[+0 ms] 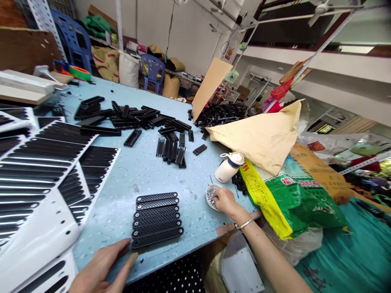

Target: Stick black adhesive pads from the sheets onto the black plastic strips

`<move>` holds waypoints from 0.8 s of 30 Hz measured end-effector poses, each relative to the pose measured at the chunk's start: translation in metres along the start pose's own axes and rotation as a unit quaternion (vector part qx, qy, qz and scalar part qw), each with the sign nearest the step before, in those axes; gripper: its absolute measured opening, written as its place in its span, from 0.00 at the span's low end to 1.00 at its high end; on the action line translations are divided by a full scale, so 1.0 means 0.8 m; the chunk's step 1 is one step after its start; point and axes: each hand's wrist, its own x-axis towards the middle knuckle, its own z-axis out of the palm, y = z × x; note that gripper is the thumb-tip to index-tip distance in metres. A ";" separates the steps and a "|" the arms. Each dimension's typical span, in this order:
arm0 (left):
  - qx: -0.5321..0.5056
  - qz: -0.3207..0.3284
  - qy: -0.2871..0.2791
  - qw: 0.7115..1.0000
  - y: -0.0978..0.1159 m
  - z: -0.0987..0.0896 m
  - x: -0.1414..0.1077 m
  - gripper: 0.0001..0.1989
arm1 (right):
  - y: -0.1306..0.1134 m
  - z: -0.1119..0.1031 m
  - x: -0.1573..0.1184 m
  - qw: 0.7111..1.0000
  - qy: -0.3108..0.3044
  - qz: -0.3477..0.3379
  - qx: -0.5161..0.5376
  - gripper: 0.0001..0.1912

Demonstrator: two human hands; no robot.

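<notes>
While the right hand (226,202) dips bunched fingers into the bowl (208,204), its hold hidden, with bottle (226,170) and green sack (301,199) crowding close, the left hand (102,264) is half-open, empty, beside the black strips (157,219).

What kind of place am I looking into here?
Probably a small workshop or assembly shop: the blue table holds heaps of similar black parts, a bowl of small metal pieces sits by the right hand, and sacks stand along the wall.
</notes>
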 end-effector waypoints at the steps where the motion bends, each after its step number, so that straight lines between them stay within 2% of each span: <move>1: 0.008 0.008 0.011 1.000 0.004 -0.004 0.001 0.14 | -0.002 0.003 0.001 1.000 -0.002 -0.006 -0.006 0.08; 5: 0.035 0.057 0.036 0.997 0.023 -0.024 0.006 0.12 | 0.008 0.006 -0.005 0.999 0.016 -0.042 0.006 0.11; 8: 0.029 0.074 0.032 0.996 0.033 -0.032 0.009 0.10 | 0.020 0.002 -0.012 0.996 0.062 -0.060 0.036 0.12; 10: 0.021 0.078 0.023 0.996 0.036 -0.034 0.008 0.09 | 0.013 -0.002 -0.021 0.991 0.092 -0.079 0.062 0.12; 12: 0.014 0.081 0.014 0.997 0.037 -0.032 0.007 0.09 | -0.013 -0.005 -0.037 0.984 0.108 -0.111 0.092 0.12; 14: 0.004 0.081 0.004 0.997 0.038 -0.028 0.006 0.10 | -0.059 -0.008 -0.060 0.971 0.103 -0.163 0.139 0.12; 16: -0.005 0.081 -0.003 0.997 0.037 -0.024 0.005 0.11 | -0.113 -0.008 -0.083 0.929 0.059 -0.254 0.262 0.11; 18: -0.009 0.081 -0.010 0.997 0.037 -0.021 0.005 0.12 | -0.163 -0.009 -0.101 0.903 0.010 -0.306 0.303 0.11; 21: -0.010 0.083 -0.020 0.996 0.039 -0.020 0.004 0.12 | -0.209 -0.007 -0.112 0.905 -0.022 -0.334 0.264 0.10; 24: -0.012 0.087 -0.027 0.996 0.041 -0.020 0.003 0.14 | -0.221 -0.001 -0.107 0.916 -0.062 -0.331 0.217 0.08</move>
